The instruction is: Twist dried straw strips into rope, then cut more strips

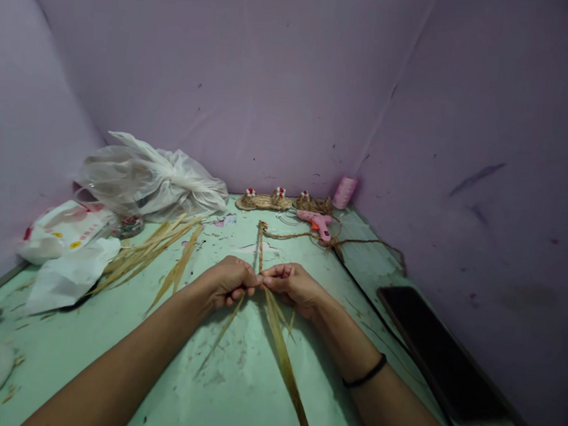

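A narrow braid of dried leaf strips (261,251) runs from a knotted end on the table down to my two hands. My left hand (231,280) pinches its lower end with curled fingers. Close against it, my right hand (293,285) pinches the same spot, thumb and forefinger together. Below the hands the loose strips fan out: a long greenish-brown leaf strip (283,353) hangs toward the near edge, and a thinner strip (222,334) trails to the left. The exact crossing of strips between the fingertips is hidden.
Loose dried strips (147,253) lie left, beside white plastic bags (167,178). At the back are woven slippers (265,202) with beaded flowers, a pink glue gun (316,223) and a pink thread spool (345,192). A black phone-like slab (441,352) and a cable lie right.
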{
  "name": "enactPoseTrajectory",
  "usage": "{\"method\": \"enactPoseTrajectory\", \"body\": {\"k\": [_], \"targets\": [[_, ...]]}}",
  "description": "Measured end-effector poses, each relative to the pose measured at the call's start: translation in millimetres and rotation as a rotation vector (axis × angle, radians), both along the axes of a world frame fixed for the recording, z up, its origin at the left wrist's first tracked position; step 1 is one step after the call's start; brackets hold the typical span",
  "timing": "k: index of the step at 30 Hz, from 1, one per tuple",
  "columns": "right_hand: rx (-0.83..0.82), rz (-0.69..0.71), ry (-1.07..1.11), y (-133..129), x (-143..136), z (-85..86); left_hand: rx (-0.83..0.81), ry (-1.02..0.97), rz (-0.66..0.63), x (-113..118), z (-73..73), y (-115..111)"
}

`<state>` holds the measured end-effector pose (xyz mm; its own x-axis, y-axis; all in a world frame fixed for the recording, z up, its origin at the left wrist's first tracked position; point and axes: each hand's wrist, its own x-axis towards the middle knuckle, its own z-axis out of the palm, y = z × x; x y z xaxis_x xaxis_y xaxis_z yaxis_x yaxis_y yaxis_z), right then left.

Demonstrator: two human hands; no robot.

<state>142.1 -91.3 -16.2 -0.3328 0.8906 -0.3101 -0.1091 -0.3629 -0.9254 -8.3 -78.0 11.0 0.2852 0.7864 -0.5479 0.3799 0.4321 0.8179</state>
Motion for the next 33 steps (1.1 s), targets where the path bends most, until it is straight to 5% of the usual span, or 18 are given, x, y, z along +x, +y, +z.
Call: {"method": "enactPoseTrajectory", "body": {"k": [4, 10, 15, 21, 28, 33], "targets": [[0.024, -0.022, -0.018, -1, -1, 1.5, 0.027, -0.053, -0.029, -2, 0.0, 0], [0.113, -0.067, -0.194, 1, -8, 1.6, 0.154, 0.155, 0.008, 5, 8.2, -4], [0.254, -0.112, -0.522, 3, -6, 0.1, 0.279, 0.128, 0.058, 10, -4.0, -1], [0.112, -0.088, -0.657, 1, -6, 10.2, 0.337, 0.143, 0.031, 7, -17.0, 0], [0.483, -0.111, -1.068, -23, -30, 26.9, 0.057, 0.015, 0.228, 10, -2.2, -7], [0.592, -0.008, -1.083, -33, -38, 25.9, 0.115, -0.014, 0.166, 6, -2.7, -8]]}}
